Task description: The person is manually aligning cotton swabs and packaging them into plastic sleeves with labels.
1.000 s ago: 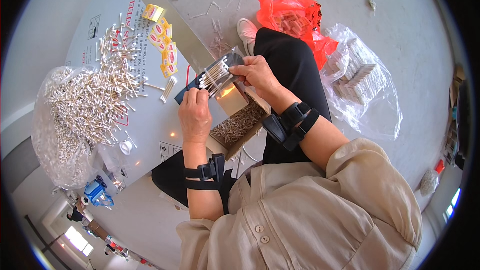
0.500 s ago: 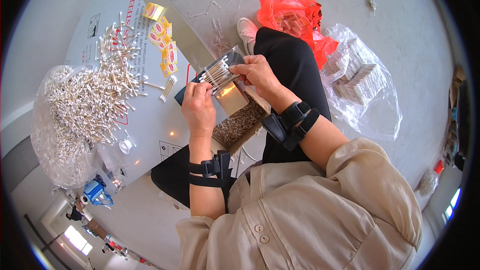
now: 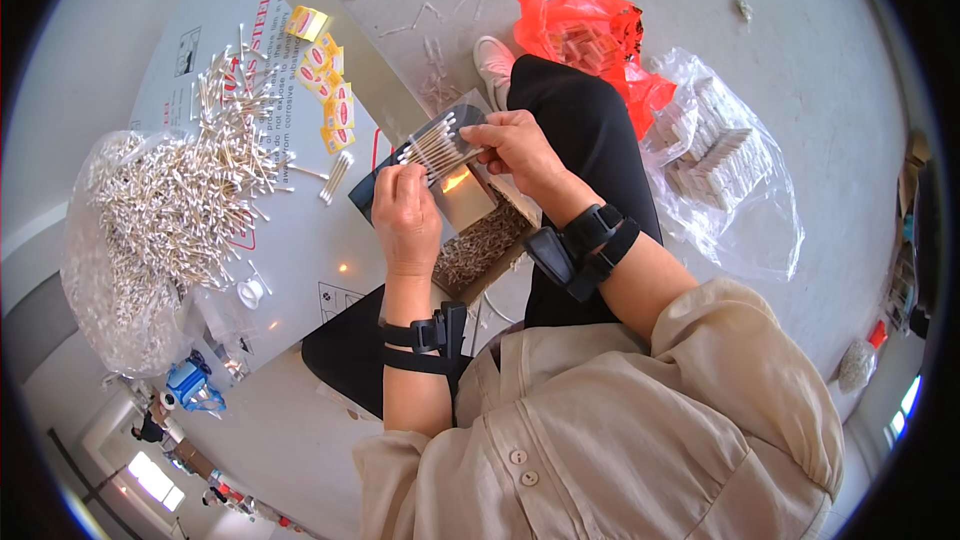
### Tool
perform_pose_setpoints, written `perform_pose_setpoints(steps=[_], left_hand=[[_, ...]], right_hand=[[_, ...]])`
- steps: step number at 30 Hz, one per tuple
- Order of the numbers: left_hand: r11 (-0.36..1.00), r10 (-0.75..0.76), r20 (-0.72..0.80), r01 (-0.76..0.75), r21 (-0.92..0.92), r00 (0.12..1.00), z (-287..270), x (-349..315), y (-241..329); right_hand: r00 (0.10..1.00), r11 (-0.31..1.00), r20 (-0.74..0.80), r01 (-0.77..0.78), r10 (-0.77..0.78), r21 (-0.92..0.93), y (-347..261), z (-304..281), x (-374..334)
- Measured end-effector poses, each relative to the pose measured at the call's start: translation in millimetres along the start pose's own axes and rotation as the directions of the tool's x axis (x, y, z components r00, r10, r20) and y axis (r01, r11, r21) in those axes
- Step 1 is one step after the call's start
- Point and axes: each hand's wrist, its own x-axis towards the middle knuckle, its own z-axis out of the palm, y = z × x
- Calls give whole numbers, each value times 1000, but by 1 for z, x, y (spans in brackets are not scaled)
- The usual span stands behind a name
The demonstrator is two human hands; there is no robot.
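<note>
Both my hands hold a small clear plastic bag (image 3: 467, 118) above the table's edge. A row of cotton swabs (image 3: 432, 152) lies side by side in it, white tips and pale sticks showing. My left hand (image 3: 406, 222) pinches the bag's lower left end by the swab tips, and its fingertips are partly hidden. At the right end, my right hand (image 3: 520, 148) has thumb and fingers closed on the film. Beneath them stands an open cardboard box (image 3: 505, 262) filled with brown bits, beside a shiny flat surface (image 3: 464, 206).
Loose cotton swabs (image 3: 170, 220) heap out of a clear bag on the metal-sheet table (image 3: 300, 230). Several yellow packets (image 3: 338, 106) and a small swab bundle (image 3: 337, 178) lie nearby. On the floor are a red bag (image 3: 580, 15) and a clear bag of white packs (image 3: 715, 145).
My left hand has shifted slightly to the right along the bag. The bag's film looks flatter over the swabs, and my right hand has barely moved.
</note>
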Motion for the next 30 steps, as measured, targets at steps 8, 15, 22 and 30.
perform_pose_setpoints(steps=[8, 15, 22, 30], left_hand=[[997, 49, 32, -51, 51, 998, -1, -2, 2], [980, 121, 158, -143, 141, 980, -5, 5, 2], [989, 112, 129, -124, 83, 985, -6, -1, 0], [919, -104, -14, 101, 381, 995, 3, -13, 10]], right_hand=[[991, 998, 133, -16, 8, 64, -4, -14, -11], [996, 1000, 84, 5, -5, 3, -9, -10, -17], [998, 999, 65, 19, -16, -41, -4, -10, -8], [991, 991, -38, 127, -125, 52, -2, 0, 1]])
